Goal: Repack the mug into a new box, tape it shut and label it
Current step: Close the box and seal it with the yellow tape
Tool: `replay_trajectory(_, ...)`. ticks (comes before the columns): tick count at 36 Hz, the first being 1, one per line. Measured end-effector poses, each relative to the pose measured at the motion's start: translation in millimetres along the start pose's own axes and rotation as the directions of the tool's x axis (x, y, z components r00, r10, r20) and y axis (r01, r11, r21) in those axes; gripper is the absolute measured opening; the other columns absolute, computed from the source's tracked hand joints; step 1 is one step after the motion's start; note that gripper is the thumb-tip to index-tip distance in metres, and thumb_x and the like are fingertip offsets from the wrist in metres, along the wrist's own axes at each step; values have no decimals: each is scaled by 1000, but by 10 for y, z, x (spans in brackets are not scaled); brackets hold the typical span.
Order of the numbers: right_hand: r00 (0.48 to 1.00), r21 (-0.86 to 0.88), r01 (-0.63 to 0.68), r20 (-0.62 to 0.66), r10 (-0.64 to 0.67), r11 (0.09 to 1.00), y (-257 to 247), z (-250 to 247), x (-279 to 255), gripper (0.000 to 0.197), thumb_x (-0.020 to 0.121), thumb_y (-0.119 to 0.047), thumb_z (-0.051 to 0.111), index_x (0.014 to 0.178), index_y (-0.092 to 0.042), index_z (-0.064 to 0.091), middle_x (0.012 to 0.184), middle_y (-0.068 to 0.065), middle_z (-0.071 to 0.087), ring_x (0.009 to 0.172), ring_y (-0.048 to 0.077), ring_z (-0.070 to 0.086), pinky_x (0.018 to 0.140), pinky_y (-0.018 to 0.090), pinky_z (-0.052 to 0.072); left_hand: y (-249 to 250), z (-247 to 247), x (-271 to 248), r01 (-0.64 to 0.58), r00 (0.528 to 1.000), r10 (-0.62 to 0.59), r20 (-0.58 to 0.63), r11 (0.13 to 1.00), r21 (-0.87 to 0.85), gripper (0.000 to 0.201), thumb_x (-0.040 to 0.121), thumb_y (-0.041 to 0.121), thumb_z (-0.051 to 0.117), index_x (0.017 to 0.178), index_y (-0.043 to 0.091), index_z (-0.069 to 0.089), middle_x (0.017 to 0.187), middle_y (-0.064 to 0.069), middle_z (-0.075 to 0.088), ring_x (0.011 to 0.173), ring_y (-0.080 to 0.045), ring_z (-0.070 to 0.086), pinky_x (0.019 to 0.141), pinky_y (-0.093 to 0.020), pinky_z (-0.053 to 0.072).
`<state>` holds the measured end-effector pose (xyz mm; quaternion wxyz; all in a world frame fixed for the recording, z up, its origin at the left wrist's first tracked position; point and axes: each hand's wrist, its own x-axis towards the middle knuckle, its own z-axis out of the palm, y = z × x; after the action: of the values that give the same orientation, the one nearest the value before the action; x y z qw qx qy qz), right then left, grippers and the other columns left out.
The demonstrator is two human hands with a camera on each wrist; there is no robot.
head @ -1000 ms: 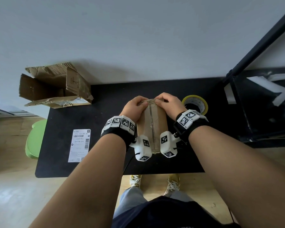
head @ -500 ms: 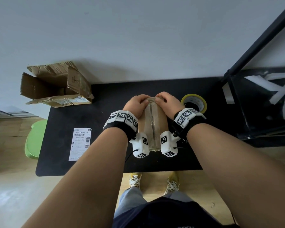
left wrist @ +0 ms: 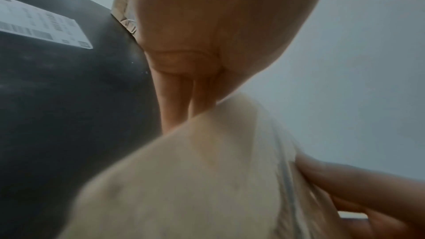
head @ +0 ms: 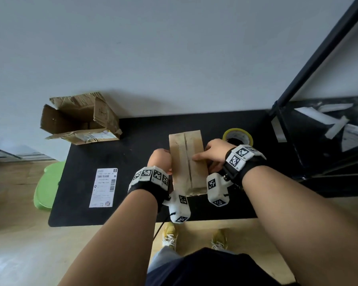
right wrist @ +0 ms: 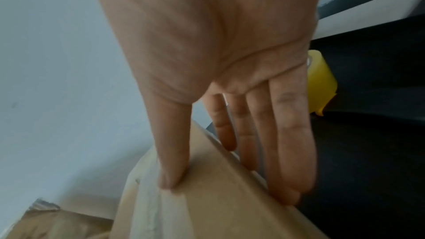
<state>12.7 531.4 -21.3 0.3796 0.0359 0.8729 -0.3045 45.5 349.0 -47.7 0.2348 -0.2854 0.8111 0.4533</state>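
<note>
1. At the far left I see a green stool (head: 47,185) beside the black table (head: 81,213), below the table's edge.
2. At the table's back left corner, against the wall, sits a torn open box (head: 79,117), its flaps splayed.
3. A white shipping label (head: 103,187) lies flat on the table, well left of my hands.
4. My left hand (head: 159,161) rests against the left side of the new box (head: 187,162). From the left wrist view its fingers (left wrist: 174,104) run straight down along that side, not curled round anything.
5. The new box stands mid-table, closed, with clear tape running along its top seam. The mug is not visible.
6. My right hand (head: 216,154) holds the box from the right: the thumb (right wrist: 172,152) presses flat on the top face near the seam, while the other fingers (right wrist: 289,143) lie extended down the right side.
7. Just behind my right wrist a yellow tape roll (head: 238,136) lies on the table.
8. At the far right stands a black metal frame (head: 318,129) with white strips stuck on it.
</note>
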Motion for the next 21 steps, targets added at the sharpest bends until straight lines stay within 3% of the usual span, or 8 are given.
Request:
replay_trajectory(3,1000,9,-16,24,16,1000,-27,-21,-26,53,63,-45,85,97,-9,67,89,8,73,78,28,73,79,47,59,-18,8,-40,19,1000,-20,-8,997,-79,26,87,-3,47,90,13,67,93,-15,70,82,-32,70,74,-47,60)
replay_trajectory(9,1000,93,6,-6,-5,996,-166,32,12,39,79,-28,76,109,-6,66,104,12,70,90,31,70,88,47,56,-10,-117,4,-45,996,35,-84,992,-121,35,74,9,44,82,30,71,84,-4,73,80,-28,70,78,-45,59)
replay_trajectory(12,1000,184,16,-25,-12,983,-249,92,39,29,89,-21,68,114,-8,63,107,11,70,93,31,69,89,46,56,29,-219,37,-108,985,98,-141,992,-67,47,65,18,39,94,33,73,84,2,73,82,-25,69,80,-43,58)
replay_trajectory(15,996,254,55,-82,-35,966,-268,157,60,28,93,-19,62,119,-8,61,112,10,68,100,29,67,89,45,56,92,-276,-12,-176,975,170,-142,984,-27,49,72,17,41,106,36,71,92,7,72,87,-21,67,82,-42,57)
replay_trajectory(18,979,238,96,-197,-48,967,-195,197,79,31,92,-23,62,121,-11,62,114,8,68,100,26,66,90,45,54,103,-252,-74,-246,961,243,-134,969,-4,51,77,18,44,121,38,64,113,9,69,102,-21,64,89,-42,54)
replay_trajectory(21,961,216,110,-272,-49,970,-140,176,65,44,89,-21,67,131,-10,57,123,9,64,108,28,62,93,45,52,86,-203,-115,-283,948,270,-167,958,-57,44,89,11,53,128,30,60,124,5,64,112,-19,60,96,-38,50)
